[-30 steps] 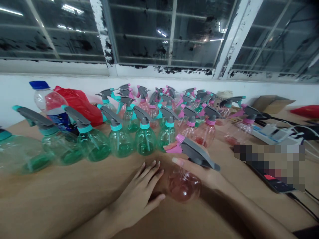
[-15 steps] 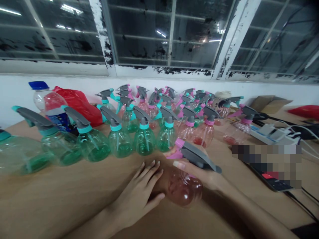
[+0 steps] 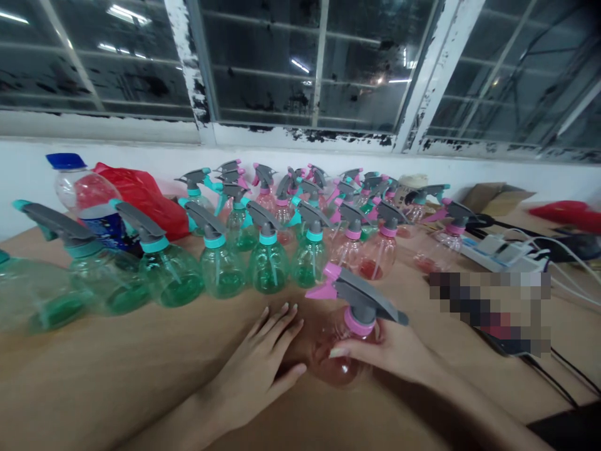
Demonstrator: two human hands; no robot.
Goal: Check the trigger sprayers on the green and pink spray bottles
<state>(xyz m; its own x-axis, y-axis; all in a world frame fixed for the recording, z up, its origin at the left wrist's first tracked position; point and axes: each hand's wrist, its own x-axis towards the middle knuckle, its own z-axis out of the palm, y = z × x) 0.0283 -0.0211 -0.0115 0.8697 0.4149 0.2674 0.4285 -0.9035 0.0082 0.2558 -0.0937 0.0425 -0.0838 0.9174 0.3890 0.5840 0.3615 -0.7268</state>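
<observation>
My right hand (image 3: 394,354) is wrapped round the clear pinkish body of a spray bottle (image 3: 340,369), its thumb across the front and its other fingers hidden behind. That bottle has a pink collar and a grey trigger head with a pink nozzle pointing left. To its left, my left hand (image 3: 267,351) lies flat on the wooden table (image 3: 154,369), fingers apart and holding nothing. Beyond my hands stands a row of green spray bottles (image 3: 269,266) with turquoise collars, holding some green liquid. Pink-collared spray bottles (image 3: 378,250) continue the row on the right.
More spray bottles crowd together near the wall. At the back left are a drink bottle (image 3: 101,222) with a blue cap and a red plastic bag (image 3: 145,200). A power strip (image 3: 488,254) with cables and a partly blurred phone (image 3: 507,341) lie on the right.
My right hand has shifted down from the spray bottle's trigger and neck to its body, so the pink collar now shows. My left hand stays flat on the table. The view has turned slightly.
</observation>
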